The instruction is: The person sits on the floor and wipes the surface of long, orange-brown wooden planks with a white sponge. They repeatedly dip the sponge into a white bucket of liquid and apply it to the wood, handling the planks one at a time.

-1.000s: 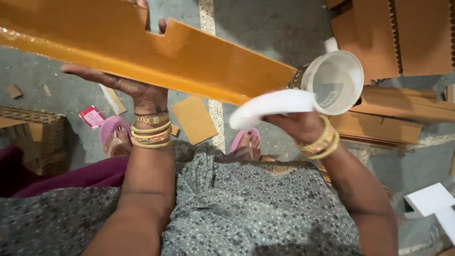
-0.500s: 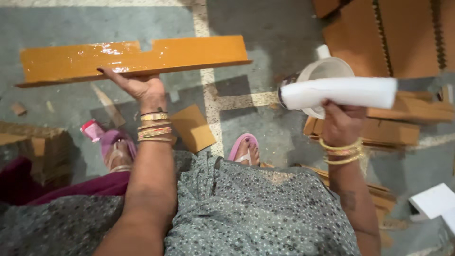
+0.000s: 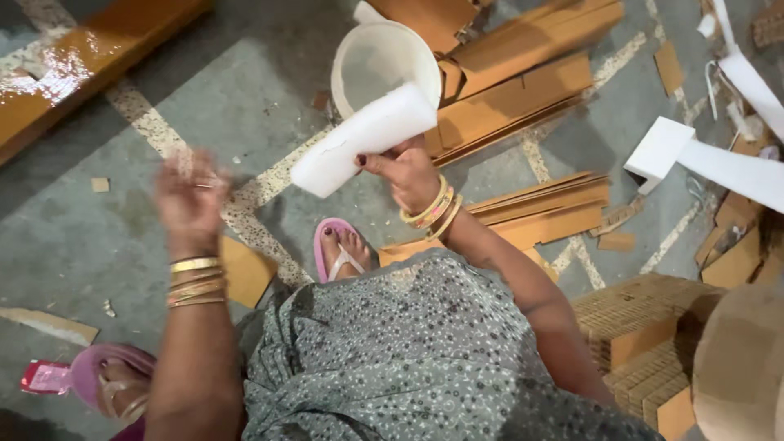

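Right hand (image 3: pixel 406 170) gripping white foam block (image 3: pixel 363 140), left hand (image 3: pixel 189 202) apart

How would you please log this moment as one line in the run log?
right hand: holds white foam block | left hand: empty, blurred | white bucket: behind block | orange board: on floor

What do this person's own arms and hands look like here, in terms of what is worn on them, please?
Both forearms are bare, with no sleeves showing. The left hand has a stack of gold bangles at its wrist. The right hand wears gold and pinkish bangles, and its nails are painted dark red.
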